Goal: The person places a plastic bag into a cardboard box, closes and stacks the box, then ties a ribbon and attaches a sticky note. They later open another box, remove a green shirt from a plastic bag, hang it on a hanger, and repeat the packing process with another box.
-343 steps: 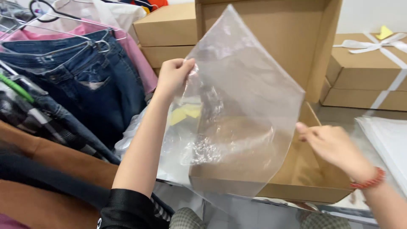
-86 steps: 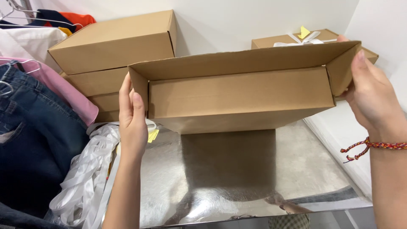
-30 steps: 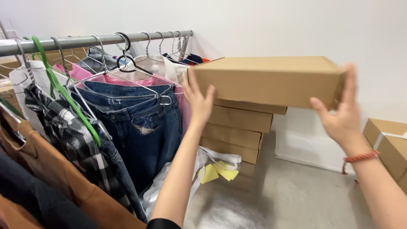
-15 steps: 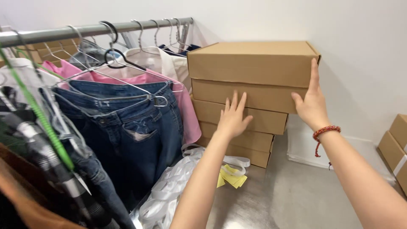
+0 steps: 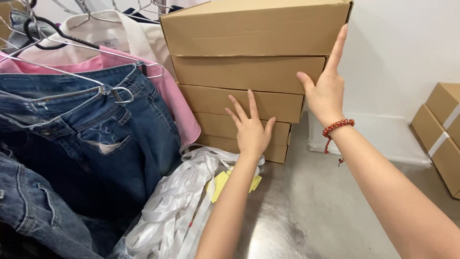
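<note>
A stack of several flat brown cardboard boxes (image 5: 249, 72) stands against the white wall. The top box (image 5: 258, 26) lies a little wider than those below. My left hand (image 5: 250, 128) presses flat, fingers spread, on the front of a box in the middle of the stack (image 5: 211, 98). My right hand (image 5: 327, 84), with a red bead bracelet at the wrist, rests open against the stack's right front corner, its index finger reaching up the top box's edge. Neither hand holds anything.
Jeans (image 5: 76, 144), a pink garment (image 5: 167, 96) and a cream garment (image 5: 120, 36) hang on wire hangers at the left. A bundle of white ribbon (image 5: 177, 201) and yellow tags (image 5: 223, 182) lie on the metal surface (image 5: 306, 216). More boxes (image 5: 443, 129) stand at the right.
The top box, carried in both hands a second ago, now rests on the stack. Both hands have let go of it and lie flat against the stack's front. The view has moved closer.
</note>
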